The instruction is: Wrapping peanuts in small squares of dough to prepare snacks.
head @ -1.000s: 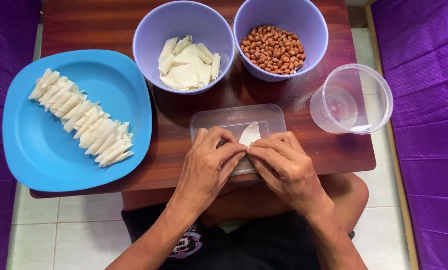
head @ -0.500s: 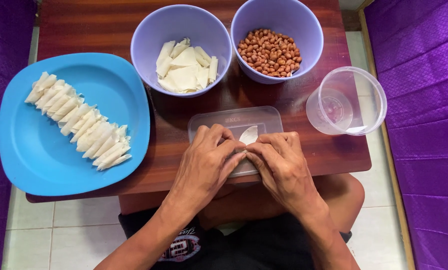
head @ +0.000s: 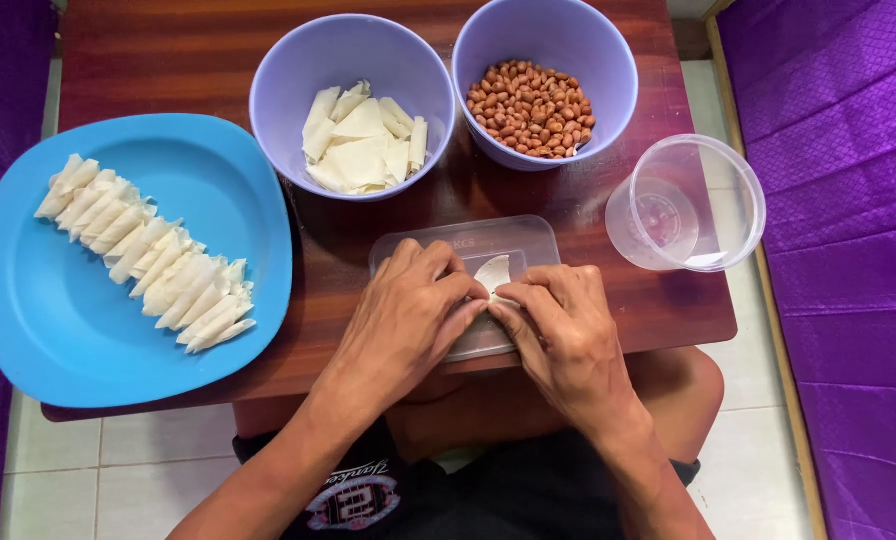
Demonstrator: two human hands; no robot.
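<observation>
From my remote seat I saw a square bright-blue plastic plate [head: 58, 330] at the left of the dark wooden table [head: 168, 60], carrying a slanting row of rolled white wrappers [head: 148, 255]. Behind it stood a lilac plastic bowl of loose white wrapper sheets [head: 360, 140], and just beside that a lilac bowl of brown peanuts [head: 531, 108]. A clear round plastic tub [head: 686, 203] sat at the right edge, purple fabric [head: 838, 250] beyond.
</observation>
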